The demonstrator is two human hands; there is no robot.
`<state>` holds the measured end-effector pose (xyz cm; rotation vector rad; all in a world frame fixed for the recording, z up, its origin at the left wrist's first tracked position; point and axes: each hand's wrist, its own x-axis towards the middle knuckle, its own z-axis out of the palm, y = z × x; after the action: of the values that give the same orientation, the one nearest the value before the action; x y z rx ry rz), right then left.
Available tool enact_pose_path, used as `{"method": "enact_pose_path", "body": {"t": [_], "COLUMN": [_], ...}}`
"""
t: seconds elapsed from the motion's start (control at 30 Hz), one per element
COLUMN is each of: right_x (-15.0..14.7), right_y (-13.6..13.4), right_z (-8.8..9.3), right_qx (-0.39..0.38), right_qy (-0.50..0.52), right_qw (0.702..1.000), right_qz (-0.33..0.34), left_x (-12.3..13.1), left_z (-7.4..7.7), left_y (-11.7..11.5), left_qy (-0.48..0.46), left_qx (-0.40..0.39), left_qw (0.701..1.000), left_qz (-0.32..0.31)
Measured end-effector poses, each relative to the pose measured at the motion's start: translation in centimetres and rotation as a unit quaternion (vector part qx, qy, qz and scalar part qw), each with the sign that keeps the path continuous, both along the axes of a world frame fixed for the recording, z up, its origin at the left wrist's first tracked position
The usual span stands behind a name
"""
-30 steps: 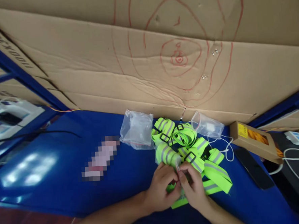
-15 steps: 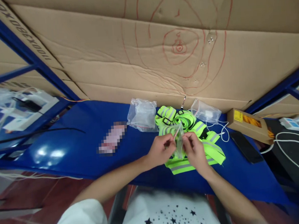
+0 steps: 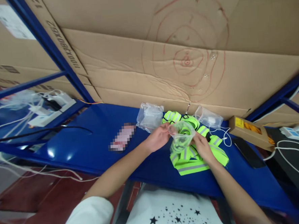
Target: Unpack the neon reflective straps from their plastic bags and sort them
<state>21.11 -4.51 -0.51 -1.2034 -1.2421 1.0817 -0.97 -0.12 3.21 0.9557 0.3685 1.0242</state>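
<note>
My left hand (image 3: 158, 137) and my right hand (image 3: 201, 146) each pinch one side of a small clear plastic bag (image 3: 181, 135), holding its mouth spread apart above the blue table (image 3: 90, 139). Just beneath and beyond the bag lies a heap of neon-green reflective straps (image 3: 192, 153) with grey stripes and black buckles. Both hands are closed on the bag's edges.
A crumpled clear bag (image 3: 149, 116) and another clear bag (image 3: 208, 118) lie at the back by a cardboard wall (image 3: 162, 67). A brown box (image 3: 250, 132), a black phone (image 3: 245, 148) and white cables (image 3: 281, 151) sit right. A power strip (image 3: 50, 108) rests left.
The clear bag, held flat between my fingers before, is now pulled apart at its mouth. My view has pulled back and shifted left, so the straps sit further right.
</note>
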Motion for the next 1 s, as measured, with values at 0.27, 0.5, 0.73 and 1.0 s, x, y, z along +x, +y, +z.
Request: {"method": "enact_pose_path", "body": {"t": [0.27,0.5,0.73,1.0], "right_x": [-1.9,-2.3,0.8,1.9], "right_y": [-0.7,-1.7,0.4,0.8], "right_z": [-1.0,0.6,3.5,2.0], "right_qx": [-0.048,-0.045,0.107,0.206], "right_qy": [0.078,0.105,-0.005,-0.145], "right_qw": [0.994,0.986,0.993,0.945], "right_qz": [0.053,0.123,-0.055,-0.211], "left_x": [-0.6,-1.0,-2.6,0.7], "left_z": [-0.3,0.6,2.5,-1.8], "left_y": [1.0,0.1,-0.8,-1.4], "left_qy": [-0.069,-0.018,0.117,0.181], "left_qx": [-0.062,-0.020,0.101,0.132], "left_qw": [0.995,0.996,0.974,0.967], "left_qz": [0.042,0.082,0.168,0.118]}}
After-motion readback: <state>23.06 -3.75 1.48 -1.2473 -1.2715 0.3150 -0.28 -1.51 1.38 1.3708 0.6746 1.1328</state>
